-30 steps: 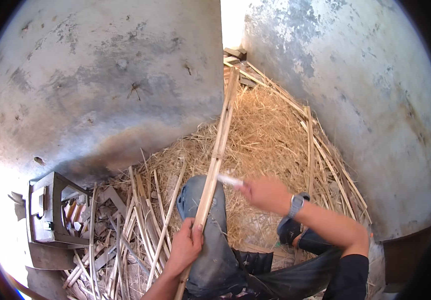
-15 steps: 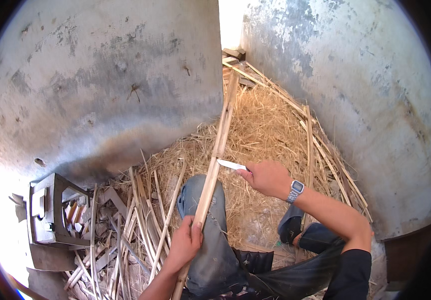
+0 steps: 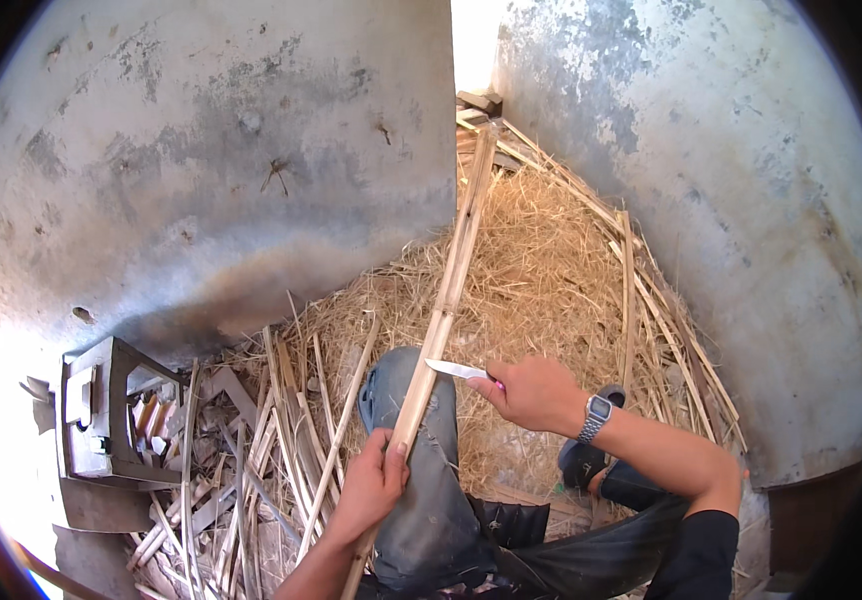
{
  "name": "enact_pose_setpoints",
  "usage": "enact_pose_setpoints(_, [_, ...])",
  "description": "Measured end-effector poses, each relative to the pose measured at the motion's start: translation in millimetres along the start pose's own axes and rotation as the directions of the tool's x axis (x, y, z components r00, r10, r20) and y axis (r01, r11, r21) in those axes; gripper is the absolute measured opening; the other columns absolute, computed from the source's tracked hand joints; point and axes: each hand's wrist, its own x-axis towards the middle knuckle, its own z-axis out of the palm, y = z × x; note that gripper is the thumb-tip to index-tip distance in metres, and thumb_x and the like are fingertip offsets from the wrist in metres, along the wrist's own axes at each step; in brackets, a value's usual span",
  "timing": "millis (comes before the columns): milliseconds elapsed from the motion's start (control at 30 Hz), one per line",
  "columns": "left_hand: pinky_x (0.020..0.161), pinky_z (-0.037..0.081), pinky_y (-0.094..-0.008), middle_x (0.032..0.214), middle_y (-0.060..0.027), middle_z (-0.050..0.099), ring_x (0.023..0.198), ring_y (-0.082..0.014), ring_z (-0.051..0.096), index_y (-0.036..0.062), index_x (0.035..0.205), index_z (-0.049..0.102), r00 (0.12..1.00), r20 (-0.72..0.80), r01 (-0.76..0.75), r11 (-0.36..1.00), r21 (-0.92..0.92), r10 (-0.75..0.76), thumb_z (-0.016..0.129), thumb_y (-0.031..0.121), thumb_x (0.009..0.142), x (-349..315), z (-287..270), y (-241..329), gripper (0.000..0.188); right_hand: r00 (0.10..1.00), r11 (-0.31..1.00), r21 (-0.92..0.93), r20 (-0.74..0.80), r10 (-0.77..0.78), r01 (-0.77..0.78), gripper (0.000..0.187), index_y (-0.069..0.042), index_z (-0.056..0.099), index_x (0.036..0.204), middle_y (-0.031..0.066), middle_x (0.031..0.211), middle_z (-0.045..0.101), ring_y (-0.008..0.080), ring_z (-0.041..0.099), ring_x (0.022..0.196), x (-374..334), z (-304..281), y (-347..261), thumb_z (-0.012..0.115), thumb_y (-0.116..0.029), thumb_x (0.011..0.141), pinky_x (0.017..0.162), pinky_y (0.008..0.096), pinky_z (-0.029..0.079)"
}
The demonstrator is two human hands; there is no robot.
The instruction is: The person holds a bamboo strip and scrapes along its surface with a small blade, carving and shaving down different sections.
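A long split bamboo strip [image 3: 441, 318] slants from my lap toward the far doorway, resting across my bent knee in jeans. My left hand [image 3: 373, 482] is closed round its near part. In my right hand [image 3: 543, 393] is a knife [image 3: 457, 369], gripped by its handle, which the fingers mostly hide. The blade points left, and its tip meets the strip's right edge just above the knee. A metal watch sits on my right wrist.
Straw-like shavings [image 3: 541, 250] cover the floor ahead. Thin strips [image 3: 276, 430] lie heaped at left beside a grey metal frame [image 3: 101, 410]. More strips [image 3: 686, 345] lean along the right wall [image 3: 741, 220]. Another wall [image 3: 231, 170] stands at left.
My right hand and the knife have come nearer along the strip toward my knee. My left hand keeps its hold, and the strip's far end has shifted slightly right in view.
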Motion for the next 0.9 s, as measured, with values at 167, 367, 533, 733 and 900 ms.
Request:
enact_pose_setpoints(167, [0.056,0.049,-0.0354,0.064,-0.0078,0.064,0.056,-0.0196,0.063,0.0038,0.113,0.057,1.0,0.012,0.02,1.0,-0.012,-0.02,0.053,0.024,0.11,1.9,0.4,-1.2,0.021,0.999,0.999,-0.032,0.031,0.016,-0.015,0.058,-0.007,0.07,0.089,0.0182,0.065,0.066,0.0399,0.068,0.063,2.5,1.4,-0.2,0.045,-0.057,0.106,0.054,0.0529,0.052])
enact_pose_setpoints(367, [0.057,0.049,-0.0353,0.064,-0.008,0.064,0.056,-0.0199,0.063,0.0037,0.114,0.057,1.0,0.002,0.012,1.0,0.011,-0.012,0.053,0.025,0.11,0.8,2.1,2.3,0.022,0.995,0.995,-0.034,-0.026,0.091,-0.092,0.057,-0.008,0.07,0.091,0.0173,0.067,0.067,0.0399,0.069,0.065,12.6,-10.7,9.5,0.045,-0.057,0.106,0.058,0.0534,0.053])
enact_pose_setpoints(533, [0.057,0.048,-0.0336,0.066,-0.0063,0.063,0.057,-0.0171,0.061,0.0033,0.116,0.058,0.999,0.018,0.028,0.999,-0.039,-0.027,0.052,0.023,0.111,-0.6,-2.9,-3.1,0.022,0.993,0.999,-0.03,0.114,0.04,-0.037,0.055,-0.007,0.07,0.093,0.0164,0.069,0.067,0.0391,0.068,0.066,-2.5,-17.8,-3.5,0.047,-0.056,0.105,0.06,0.052,0.053])
enact_pose_setpoints(733, [0.058,0.051,-0.0317,0.07,-0.0028,0.064,0.06,-0.013,0.062,0.0096,0.136,0.059,0.967,0.174,0.134,0.954,0.268,-0.185,0.051,0.024,0.11,13.1,-51.3,38.8,0.03,0.94,0.97,0.202,-0.335,-0.06,0.134,0.044,-0.007,0.07,0.095,0.0166,0.067,0.063,0.0366,0.061,0.06,-9.9,-53.9,38.1,0.048,-0.042,0.109,0.06,0.0472,0.046])
enact_pose_setpoints(900, [0.057,0.054,-0.0412,0.062,-0.0058,0.063,0.053,-0.0223,0.061,0.0136,0.112,0.073,0.964,0.24,-0.254,0.674,0.693,0.117,0.048,0.043,0.109,58.6,-126.8,76.0,0.038,0.931,0.943,0.312,-0.364,0.01,0.112,0.03,-0.003,0.065,0.092,0.0149,0.072,0.062,0.0321,0.061,0.064,-29.1,-97.1,7.3,0.053,-0.025,0.108,0.062,0.0431,0.047])
